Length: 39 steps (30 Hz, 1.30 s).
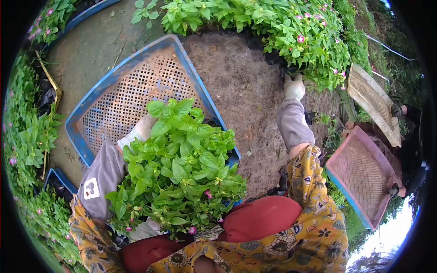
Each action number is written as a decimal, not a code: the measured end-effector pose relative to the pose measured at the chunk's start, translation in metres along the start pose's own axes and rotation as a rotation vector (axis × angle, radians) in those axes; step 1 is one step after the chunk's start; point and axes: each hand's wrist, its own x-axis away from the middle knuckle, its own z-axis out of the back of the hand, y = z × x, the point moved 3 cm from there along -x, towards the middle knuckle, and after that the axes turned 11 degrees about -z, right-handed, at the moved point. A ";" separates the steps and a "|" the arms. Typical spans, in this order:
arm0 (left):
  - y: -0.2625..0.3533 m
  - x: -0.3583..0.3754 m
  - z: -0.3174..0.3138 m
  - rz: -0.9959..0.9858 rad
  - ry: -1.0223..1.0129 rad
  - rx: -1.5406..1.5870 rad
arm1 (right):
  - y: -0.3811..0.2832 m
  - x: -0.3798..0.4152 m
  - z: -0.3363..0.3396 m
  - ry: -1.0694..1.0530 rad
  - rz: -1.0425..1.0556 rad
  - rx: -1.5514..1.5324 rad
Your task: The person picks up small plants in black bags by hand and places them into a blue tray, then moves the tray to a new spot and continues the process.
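- Bare brown soil (236, 91) stretched ahead of me, bordered on its far side by flowering plants (218, 18).
- My left hand (144, 127), in a pale glove, was behind the leaves of the clump of plants (182, 168); its fingers were mostly hidden, so I could not tell how wide it stood or what it held.
- My right hand (294, 88), gloved too, reached out with its fingers curled in beside the black bags (275, 59) under the flowering plants; whether it gripped one, I could not tell.
- That one clump was close before my two red-covered knees (262, 218), showing at least three pink flowers (192, 230).
- One blue tray (136, 100), meshed, lay just beyond it.
- Off right were one pale tray (371, 100) and one pink tray (362, 175), with someone else's dark glove (397, 110) at the pale one.
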 end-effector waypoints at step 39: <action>0.019 -0.035 0.030 -0.074 0.564 -0.848 | -0.129 0.166 0.057 -0.353 0.943 -0.729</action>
